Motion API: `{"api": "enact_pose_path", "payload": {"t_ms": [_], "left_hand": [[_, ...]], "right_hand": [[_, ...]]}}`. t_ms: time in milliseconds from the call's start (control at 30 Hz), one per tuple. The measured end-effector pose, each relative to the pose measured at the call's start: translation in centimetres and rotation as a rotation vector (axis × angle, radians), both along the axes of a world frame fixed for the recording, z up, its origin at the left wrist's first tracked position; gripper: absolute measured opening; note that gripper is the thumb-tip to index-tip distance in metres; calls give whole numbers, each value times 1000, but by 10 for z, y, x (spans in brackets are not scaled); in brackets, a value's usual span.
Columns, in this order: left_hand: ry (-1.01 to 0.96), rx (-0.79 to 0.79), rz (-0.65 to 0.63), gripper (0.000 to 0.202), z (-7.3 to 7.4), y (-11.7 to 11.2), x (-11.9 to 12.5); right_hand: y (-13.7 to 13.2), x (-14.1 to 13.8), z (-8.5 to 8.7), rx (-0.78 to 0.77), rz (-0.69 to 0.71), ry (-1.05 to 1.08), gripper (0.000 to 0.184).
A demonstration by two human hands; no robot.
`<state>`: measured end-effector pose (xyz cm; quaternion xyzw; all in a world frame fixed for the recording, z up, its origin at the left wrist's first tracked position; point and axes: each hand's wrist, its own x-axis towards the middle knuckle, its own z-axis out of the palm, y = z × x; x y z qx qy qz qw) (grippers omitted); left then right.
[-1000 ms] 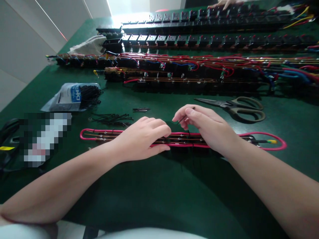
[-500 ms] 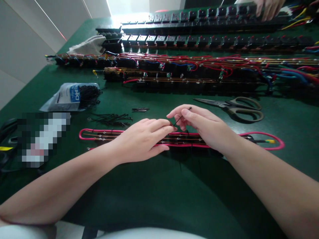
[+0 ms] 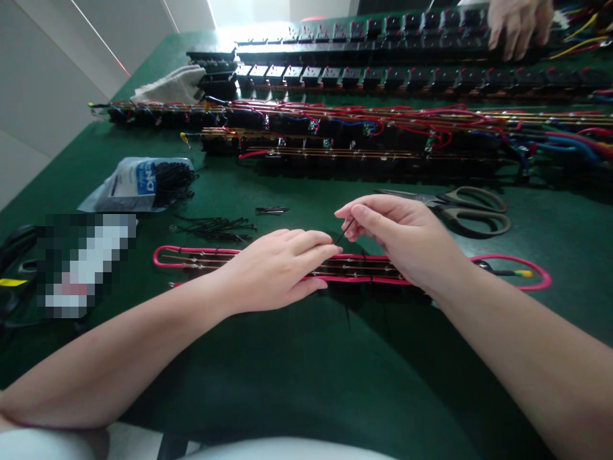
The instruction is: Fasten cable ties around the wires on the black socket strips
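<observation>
1 black tie (image 3: 345,232) is pinched in the right hand (image 3: 407,233); the left hand (image 3: 282,271), grip impossible to tell, overlaps a red-edged strip (image 3: 364,269) toward the tabletop's (image 3: 297,370) near edge.

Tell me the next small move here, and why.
Probably guide the tie down toward the red cable with the left hand: the right hand pinches it, its lower end appears to reach the left hand, which lies across the cable.

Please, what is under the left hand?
A dark strip edged by red cable passes beneath the left hand, showing on both sides; the stretch covered by the hand cannot be seen.
</observation>
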<state>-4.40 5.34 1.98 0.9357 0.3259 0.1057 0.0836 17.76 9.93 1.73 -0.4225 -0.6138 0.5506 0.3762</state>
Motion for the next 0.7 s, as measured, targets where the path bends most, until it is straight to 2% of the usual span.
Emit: {"api": "enact_pose_path", "payload": {"t_ms": [200, 367, 600, 700], "left_hand": [[10, -8, -5, 39, 1, 0, 0], [14, -20, -8, 24, 1, 1, 0], [4, -79, 36, 16, 1, 3, -1], [0, -134, 93, 15, 3, 1, 0]], "right_hand": [[1, 1, -1, 0, -11, 18, 27], [2, 2, -1, 14, -44, 17, 27], [2, 0, -1, 4, -46, -7, 24], [2, 0, -1, 15, -25, -36, 24]]}}
